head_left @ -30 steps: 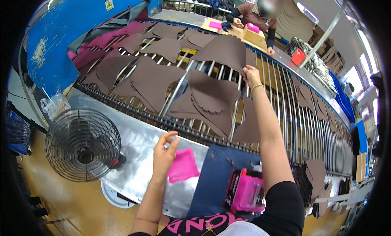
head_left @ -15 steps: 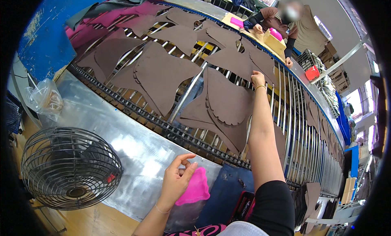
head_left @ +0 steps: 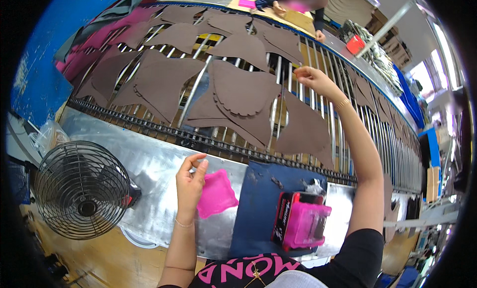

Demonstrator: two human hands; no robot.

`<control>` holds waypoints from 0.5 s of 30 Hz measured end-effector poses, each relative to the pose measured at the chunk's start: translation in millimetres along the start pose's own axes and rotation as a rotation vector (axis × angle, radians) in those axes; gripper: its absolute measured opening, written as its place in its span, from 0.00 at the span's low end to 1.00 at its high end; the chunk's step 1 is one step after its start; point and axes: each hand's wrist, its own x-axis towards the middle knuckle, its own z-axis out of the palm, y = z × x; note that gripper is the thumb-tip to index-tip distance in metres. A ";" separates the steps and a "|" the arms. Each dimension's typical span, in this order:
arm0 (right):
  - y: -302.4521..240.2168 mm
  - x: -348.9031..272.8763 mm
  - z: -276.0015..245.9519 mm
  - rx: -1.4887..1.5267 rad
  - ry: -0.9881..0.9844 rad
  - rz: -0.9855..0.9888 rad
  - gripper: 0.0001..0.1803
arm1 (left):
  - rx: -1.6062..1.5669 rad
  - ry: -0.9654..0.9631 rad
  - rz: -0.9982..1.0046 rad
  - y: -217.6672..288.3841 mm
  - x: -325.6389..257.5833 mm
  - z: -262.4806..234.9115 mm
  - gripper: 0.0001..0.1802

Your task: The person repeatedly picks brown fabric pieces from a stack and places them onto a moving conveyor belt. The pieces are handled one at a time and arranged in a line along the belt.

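Observation:
Brown flat cut-out pieces with curved edges lie overlapped on a conveyor of metal rollers point(head_left: 343, 134). My right hand point(head_left: 310, 78) hangs over the rollers with its fingers loosely bent and apart, holding nothing visible. Just left of it lies a stack of brown pieces point(head_left: 243, 89) with a scalloped lower edge; another brown piece point(head_left: 304, 129) lies below the hand. My left hand point(head_left: 191, 176) is raised over the metal table, fingers curved and thumb apart, with nothing seen in it. Close beside it, a bright pink wavy-edged sheet or shallow tray point(head_left: 217, 193) rests on the metal.
A black wire-cage fan point(head_left: 82, 188) stands at the left. On a dark blue mat point(head_left: 258, 208) sit a black-red box and a pink clear-topped container point(head_left: 305, 226). A chain point(head_left: 149, 129) edges the conveyor's near side. Across it, a person's hand point(head_left: 279, 9) rests at a board.
My right hand has come off the edge of a brown piece and its fingers have loosened. The view has shifted, bringing the mat and pink container into sight. My left hand stays by the pink item.

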 end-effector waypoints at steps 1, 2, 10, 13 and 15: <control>-5.5 -43.2 -11.8 0.004 -0.013 -0.023 0.17 | 0.007 -0.012 0.011 -0.1 -0.6 3.1 0.10; -6.2 -79.9 -20.8 -0.053 0.023 -0.025 0.17 | -0.001 -0.007 0.018 -1.0 -1.6 3.2 0.09; 150.9 -420.2 -64.0 -0.794 0.905 0.955 0.23 | 0.038 0.002 0.101 -8.6 -2.2 -4.2 0.10; 191.1 -509.9 -42.1 -0.712 0.972 1.468 0.29 | 0.030 -0.017 0.188 -11.3 -3.1 -1.8 0.10; 211.7 -547.9 -34.0 -0.626 0.923 1.472 0.31 | 0.030 -0.030 0.170 -7.6 -9.3 8.0 0.10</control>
